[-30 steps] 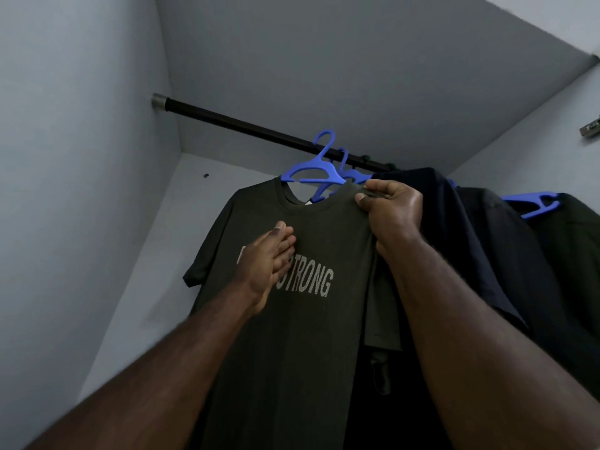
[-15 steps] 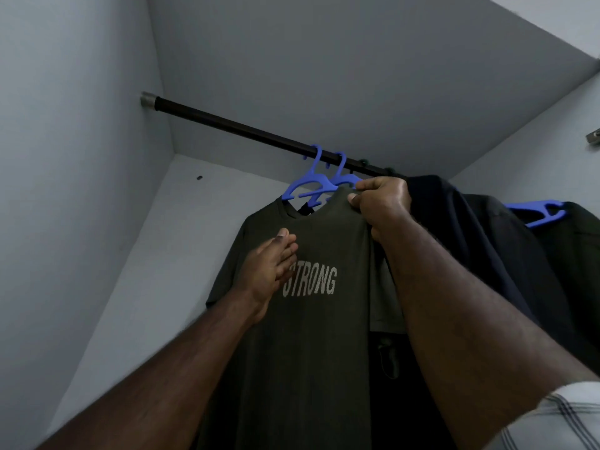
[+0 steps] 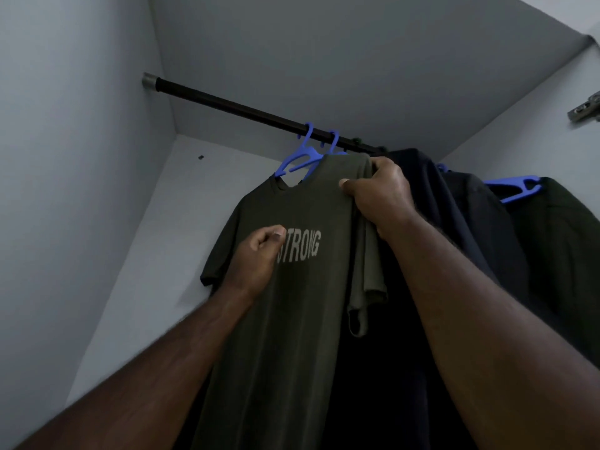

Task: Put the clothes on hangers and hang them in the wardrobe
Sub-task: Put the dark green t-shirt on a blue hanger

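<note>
Hanging on blue hanger (image 3: 300, 159): olive T-shirt (image 3: 292, 319), "STRONG" print; right hand (image 3: 381, 196) fingers pinching shoulder, left hand (image 3: 259, 258) fingers curled.

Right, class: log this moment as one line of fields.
stage: olive STRONG T-shirt on blue hanger, hooked on rail | right hand: gripping shirt shoulder | left hand: pinching chest

The view looks up into a pale grey-white wardrobe interior. A plain left side panel (image 3: 71, 190) meets the back panel (image 3: 152, 254) at a corner, under a shadowed top panel (image 3: 324, 53). A metal hinge (image 3: 586, 108) sits at the right edge. Light is dim.
</note>
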Available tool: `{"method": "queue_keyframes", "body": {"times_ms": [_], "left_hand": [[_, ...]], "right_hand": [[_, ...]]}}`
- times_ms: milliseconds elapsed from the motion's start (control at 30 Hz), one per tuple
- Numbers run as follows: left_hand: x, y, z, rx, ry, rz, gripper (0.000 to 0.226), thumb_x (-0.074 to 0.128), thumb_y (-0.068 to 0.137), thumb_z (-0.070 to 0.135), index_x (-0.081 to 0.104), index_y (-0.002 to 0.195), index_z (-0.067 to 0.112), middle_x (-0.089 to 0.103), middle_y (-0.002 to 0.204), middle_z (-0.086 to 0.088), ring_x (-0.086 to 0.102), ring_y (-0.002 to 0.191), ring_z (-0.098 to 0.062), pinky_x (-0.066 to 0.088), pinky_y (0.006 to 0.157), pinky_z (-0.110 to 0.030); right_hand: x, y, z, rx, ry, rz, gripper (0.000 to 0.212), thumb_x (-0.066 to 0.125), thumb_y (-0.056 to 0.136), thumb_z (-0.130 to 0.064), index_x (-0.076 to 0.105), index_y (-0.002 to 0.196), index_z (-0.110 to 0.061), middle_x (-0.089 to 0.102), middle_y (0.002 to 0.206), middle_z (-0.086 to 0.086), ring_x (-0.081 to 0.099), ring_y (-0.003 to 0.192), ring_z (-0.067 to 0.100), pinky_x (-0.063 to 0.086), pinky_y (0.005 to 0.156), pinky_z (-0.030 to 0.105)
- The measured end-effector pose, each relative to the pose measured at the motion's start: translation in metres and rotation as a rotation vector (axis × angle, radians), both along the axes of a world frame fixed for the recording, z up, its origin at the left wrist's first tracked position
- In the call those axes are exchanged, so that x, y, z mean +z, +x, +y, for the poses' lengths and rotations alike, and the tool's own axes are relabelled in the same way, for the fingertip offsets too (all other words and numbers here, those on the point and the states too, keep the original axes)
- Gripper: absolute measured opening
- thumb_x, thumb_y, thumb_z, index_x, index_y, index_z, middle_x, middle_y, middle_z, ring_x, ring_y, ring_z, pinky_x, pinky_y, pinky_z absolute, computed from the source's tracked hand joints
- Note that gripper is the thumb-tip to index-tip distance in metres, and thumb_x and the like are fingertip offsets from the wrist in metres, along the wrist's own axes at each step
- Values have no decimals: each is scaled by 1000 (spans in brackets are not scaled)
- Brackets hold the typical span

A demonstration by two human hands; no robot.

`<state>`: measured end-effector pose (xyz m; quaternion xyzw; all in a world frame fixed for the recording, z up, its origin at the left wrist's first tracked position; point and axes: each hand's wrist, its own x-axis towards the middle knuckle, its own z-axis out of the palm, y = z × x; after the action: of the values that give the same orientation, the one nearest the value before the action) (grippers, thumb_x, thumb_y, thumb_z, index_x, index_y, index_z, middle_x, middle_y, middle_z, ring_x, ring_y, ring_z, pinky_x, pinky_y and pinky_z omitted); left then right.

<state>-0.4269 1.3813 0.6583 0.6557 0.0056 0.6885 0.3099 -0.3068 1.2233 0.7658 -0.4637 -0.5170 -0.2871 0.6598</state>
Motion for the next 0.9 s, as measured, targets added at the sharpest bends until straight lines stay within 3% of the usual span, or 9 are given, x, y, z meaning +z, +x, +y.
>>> {"method": "queue_keyframes", "body": {"times_ms": [100, 200, 300, 400, 567, 767, 900], "left_hand": [[-22, 2, -16, 165, 65, 50, 31, 57, 100, 36, 63, 128, 25, 66, 119, 10, 61, 111, -1, 47, 99, -24], [-38, 5, -29, 290, 127, 80, 40, 56, 99, 45, 57, 136, 29, 61, 134, 10, 57, 119, 1, 45, 105, -28], [-48, 9, -47, 398, 200, 69, 54, 51, 95, 56, 48, 144, 33, 50, 143, 17, 45, 120, 20, 38, 102, -17], [-61, 7, -65, 505, 244, 106, 60, 46, 99, 54, 36, 153, 30, 29, 163, 8, 23, 149, -7, 28, 118, -35], [-74, -12, -108, 731, 330, 244, 71, 29, 100, 65, 15, 159, 29, 3, 169, 7, -8, 154, -12, 11, 124, -47], [-89, -35, -173, 810, 381, 316, 76, 16, 98, 69, 5, 160, 26, -5, 169, 4, -17, 153, -16, 1, 125, -50], [-119, -45, -214, 684, 323, 297, 78, 16, 97, 68, 10, 160, 24, -1, 169, 3, -14, 154, -16, -1, 125, -50]], "right_hand": [[-32, 0, -20, -174, -68, -79, 55, 74, 82, -30, 53, 133, -22, 58, 109, -10, 54, 84, 5, 36, 58, 11], [-63, -2, -38, -297, -87, -172, 76, 68, 86, -28, 31, 153, -19, 56, 136, 3, 54, 121, 24, 41, 87, 23], [-91, -5, -53, -409, -112, -269, 81, 63, 90, -28, 19, 158, -20, 31, 160, 3, 39, 140, 26, 37, 107, 37], [-115, -11, -70, -498, -130, -345, 77, 60, 93, -38, 20, 157, -22, 21, 165, 1, 33, 146, 26, 37, 111, 44], [-143, -31, -106, -674, -234, -481, 77, 56, 95, -44, 19, 157, -17, 14, 167, 8, 6, 155, 27, 14, 124, 52], [-169, -61, -157, -866, -316, -568, 77, 51, 95, -45, 17, 157, -15, 8, 167, 12, -3, 155, 30, 7, 123, 58], [-196, -85, -197, -910, -354, -577, 72, 43, 94, -45, 23, 156, -15, 14, 166, 11, 3, 155, 30, 14, 122, 59]]}}
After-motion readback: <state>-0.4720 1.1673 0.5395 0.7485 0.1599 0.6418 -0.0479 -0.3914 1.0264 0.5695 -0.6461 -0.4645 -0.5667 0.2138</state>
